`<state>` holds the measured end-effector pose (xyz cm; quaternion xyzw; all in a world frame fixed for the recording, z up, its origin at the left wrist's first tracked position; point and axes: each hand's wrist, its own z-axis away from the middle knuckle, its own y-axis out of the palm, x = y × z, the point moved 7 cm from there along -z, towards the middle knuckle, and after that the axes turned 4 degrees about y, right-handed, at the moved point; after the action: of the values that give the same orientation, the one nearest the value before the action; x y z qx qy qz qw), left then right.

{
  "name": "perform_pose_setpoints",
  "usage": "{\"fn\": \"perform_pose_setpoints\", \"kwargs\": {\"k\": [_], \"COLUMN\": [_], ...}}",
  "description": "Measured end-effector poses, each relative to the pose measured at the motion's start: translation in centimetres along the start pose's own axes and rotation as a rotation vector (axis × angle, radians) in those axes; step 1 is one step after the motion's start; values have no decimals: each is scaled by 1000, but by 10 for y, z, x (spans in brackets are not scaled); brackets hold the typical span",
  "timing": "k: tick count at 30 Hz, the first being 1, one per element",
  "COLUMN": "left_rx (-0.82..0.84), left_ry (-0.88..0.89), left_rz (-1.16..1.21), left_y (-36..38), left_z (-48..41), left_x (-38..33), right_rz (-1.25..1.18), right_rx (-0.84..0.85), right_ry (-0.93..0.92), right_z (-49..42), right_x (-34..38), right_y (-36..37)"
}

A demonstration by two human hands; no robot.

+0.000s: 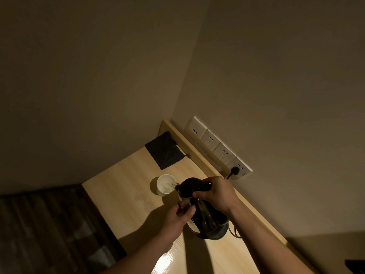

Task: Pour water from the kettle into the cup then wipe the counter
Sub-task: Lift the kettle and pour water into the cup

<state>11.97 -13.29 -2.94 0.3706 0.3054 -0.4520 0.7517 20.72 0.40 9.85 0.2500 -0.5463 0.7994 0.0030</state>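
The pour is under way: the right hand point(216, 192) grips the tilted kettle point(199, 206) closed around its handle, the left hand point(180, 213) steadies its side with fingers curled, the spout sits over the cup point(165, 184) just beyond the grip, and next comes levelling the kettle, then fetching the dark cloth point(164, 152) farther off on the table point(126, 178).

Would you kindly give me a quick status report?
Right hand gripping kettle, left hand steadying. Spout over cup. Cloth untouched.

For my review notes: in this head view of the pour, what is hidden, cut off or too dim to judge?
- Water level in the cup: too dim and small to tell.
- Kettle handle: covered by the right hand.
- Left hand fingertips: lost in shadow against the kettle's side.
- Dark object at the lower right corner: cut off by the frame edge.
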Motion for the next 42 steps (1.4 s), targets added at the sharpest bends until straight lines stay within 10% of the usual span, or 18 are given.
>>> {"fn": "perform_pose_setpoints", "kwargs": {"k": [31,42], "left_rx": [19,-39], "left_ry": [-8,110], "left_rz": [37,-117], "left_y": [1,-3], "left_z": [8,5], "left_x": [-8,-21], "right_rz": [42,-306], "right_rx": [2,-61], "right_ry": [6,18], "right_z": [-6,23], "right_x": [1,-41], "right_y": [3,14]}}
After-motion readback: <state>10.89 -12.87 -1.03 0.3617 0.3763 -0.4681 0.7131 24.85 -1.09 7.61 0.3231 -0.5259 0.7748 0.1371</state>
